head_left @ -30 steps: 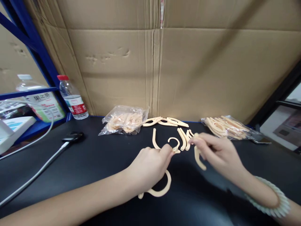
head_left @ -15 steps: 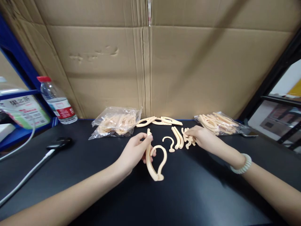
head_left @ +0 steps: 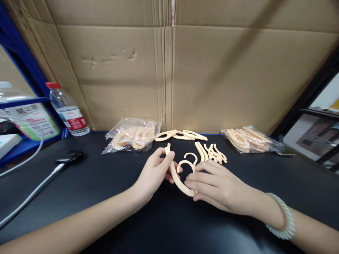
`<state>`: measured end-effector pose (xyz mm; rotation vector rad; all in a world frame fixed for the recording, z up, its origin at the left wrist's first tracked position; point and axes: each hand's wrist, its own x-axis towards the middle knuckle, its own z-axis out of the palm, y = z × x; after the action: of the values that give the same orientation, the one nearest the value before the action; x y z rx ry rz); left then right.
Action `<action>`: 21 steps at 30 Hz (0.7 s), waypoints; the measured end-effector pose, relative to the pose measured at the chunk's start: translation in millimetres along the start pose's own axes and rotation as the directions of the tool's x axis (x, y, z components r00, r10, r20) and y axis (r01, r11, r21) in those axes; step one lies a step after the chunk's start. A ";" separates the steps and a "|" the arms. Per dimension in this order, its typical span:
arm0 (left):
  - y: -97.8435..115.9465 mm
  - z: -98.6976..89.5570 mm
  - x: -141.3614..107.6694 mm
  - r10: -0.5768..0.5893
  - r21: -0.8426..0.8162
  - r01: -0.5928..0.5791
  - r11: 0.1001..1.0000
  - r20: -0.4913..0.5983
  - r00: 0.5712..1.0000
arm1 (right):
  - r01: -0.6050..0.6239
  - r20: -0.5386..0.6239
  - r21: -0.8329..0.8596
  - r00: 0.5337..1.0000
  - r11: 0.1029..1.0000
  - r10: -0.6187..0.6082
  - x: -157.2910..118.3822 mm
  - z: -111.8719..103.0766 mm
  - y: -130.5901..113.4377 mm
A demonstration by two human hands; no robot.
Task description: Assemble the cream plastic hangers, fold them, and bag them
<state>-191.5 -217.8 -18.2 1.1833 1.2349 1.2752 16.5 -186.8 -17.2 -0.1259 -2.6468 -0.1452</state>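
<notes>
My left hand [head_left: 156, 167] is closed on the upper end of a cream curved arm piece [head_left: 180, 182]. A cream hook [head_left: 186, 163] curls up beside that piece. My right hand [head_left: 219, 185] is closed round the lower joint of the two, its fingertips hiding the joint. Behind lie a loose hook [head_left: 191, 154], a pair of curved arms [head_left: 201, 151] and a heap of small cream pieces [head_left: 215, 153] on the black table [head_left: 148, 225].
Several joined cream parts [head_left: 182, 134] lie at the cardboard wall [head_left: 116, 70]. A plastic bag of parts [head_left: 132, 135] is at left, another bag [head_left: 249, 139] at right. A bottle [head_left: 71, 114], black device [head_left: 69, 157] and white cable [head_left: 31, 197] stand or lie left.
My right hand has moved left from the small pieces to the lower joint of the held part. The held part's lower end has swung right. The view has shifted slightly.
</notes>
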 end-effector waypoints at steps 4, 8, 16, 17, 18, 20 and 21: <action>-3.0 0.5 -2.2 0.155 0.077 -0.156 0.985 0.012 0.988 | -0.010 -0.013 -0.020 1.000 1.000 0.010 -2.2 5.4 3.8; -1.9 -4.9 -5.1 0.627 0.428 -0.562 0.708 -0.014 0.779 | -0.091 -0.130 -0.059 0.988 0.994 0.083 -3.5 7.5 8.3; -3.3 -3.2 -11.4 0.547 0.606 -0.792 -0.075 0.689 0.475 | -0.135 -0.229 -0.088 0.967 0.987 0.112 -1.8 7.9 0.2; -3.6 -2.8 -11.0 0.529 0.615 -0.785 -0.073 0.691 0.492 | -0.128 -0.236 -0.086 0.966 0.988 0.105 -1.0 7.5 -1.6; -3.5 -2.7 -10.6 0.511 0.616 -0.785 -0.075 0.699 0.500 | -0.122 -0.243 -0.091 0.965 0.988 0.097 -0.2 6.9 -3.1; -2.7 -3.3 -10.0 0.477 0.598 -0.797 -0.083 0.726 0.495 | -0.110 -0.236 -0.128 0.969 0.986 0.078 0.7 5.7 -4.3; -2.3 -3.6 -9.8 0.464 0.592 -0.802 -0.079 0.734 0.496 | -0.106 -0.224 -0.157 0.972 0.982 0.069 0.8 5.1 -4.0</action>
<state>-194.5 -227.7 -20.7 3.1186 1.0975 0.7562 12.9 -190.1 -21.6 -0.2673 -2.4034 -0.3333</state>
